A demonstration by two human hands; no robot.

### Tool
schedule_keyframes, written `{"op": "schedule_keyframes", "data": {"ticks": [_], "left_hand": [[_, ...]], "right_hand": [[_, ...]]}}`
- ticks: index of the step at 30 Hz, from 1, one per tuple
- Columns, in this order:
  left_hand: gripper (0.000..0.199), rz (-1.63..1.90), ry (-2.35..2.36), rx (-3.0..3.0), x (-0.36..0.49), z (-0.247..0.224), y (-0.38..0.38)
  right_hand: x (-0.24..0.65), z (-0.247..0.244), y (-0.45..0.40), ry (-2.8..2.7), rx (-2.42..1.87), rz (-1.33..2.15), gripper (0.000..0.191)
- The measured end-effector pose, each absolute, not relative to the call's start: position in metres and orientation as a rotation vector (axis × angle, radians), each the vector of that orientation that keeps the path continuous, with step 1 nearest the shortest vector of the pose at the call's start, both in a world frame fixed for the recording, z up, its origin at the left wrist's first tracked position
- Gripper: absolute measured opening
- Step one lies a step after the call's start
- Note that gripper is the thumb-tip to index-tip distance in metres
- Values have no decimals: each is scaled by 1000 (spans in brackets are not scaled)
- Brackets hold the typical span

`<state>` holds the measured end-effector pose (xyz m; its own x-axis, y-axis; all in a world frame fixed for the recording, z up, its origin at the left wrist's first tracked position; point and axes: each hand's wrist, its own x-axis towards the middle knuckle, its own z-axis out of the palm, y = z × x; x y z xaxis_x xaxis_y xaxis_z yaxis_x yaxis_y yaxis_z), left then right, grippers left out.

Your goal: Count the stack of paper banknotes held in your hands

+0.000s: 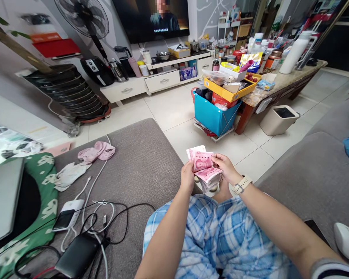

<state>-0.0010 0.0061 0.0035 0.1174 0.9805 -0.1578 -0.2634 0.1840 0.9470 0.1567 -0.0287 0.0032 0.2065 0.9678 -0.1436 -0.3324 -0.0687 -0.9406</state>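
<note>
Two bare hands meet over the lap, both closed on a stack of pink banknotes. The left hand grips the stack's near-left edge, its fingers curled up against the notes with the thumb side pressing the top sheets. The right hand, with a pale watch on its wrist, clasps the stack from the far-right side, fingers bent over the top note and the rest wrapped beneath. The notes are fanned slightly, the upper ones tipped up and away from the fingers, the lower ones lying flatter between the two palms. Just below the fingers lie blue plaid shorts. Left of the fingers, a grey sofa cushion carries a white charger, tangled black and white cables and a dark power bank; pink socks lie farther left. Beyond the fingers, across the tiled floor, stands a blue bin under a yellow tray, beside a cluttered counter and a beige waste bin
</note>
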Motion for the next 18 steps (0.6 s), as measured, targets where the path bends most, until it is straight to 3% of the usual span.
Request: {"op": "schedule_keyframes", "data": {"ticks": [18], "left_hand": [[27,1134,1008,902,-2,-4,7]], "right_hand": [[158,6,-31,-778,-1112,1295,41]]}}
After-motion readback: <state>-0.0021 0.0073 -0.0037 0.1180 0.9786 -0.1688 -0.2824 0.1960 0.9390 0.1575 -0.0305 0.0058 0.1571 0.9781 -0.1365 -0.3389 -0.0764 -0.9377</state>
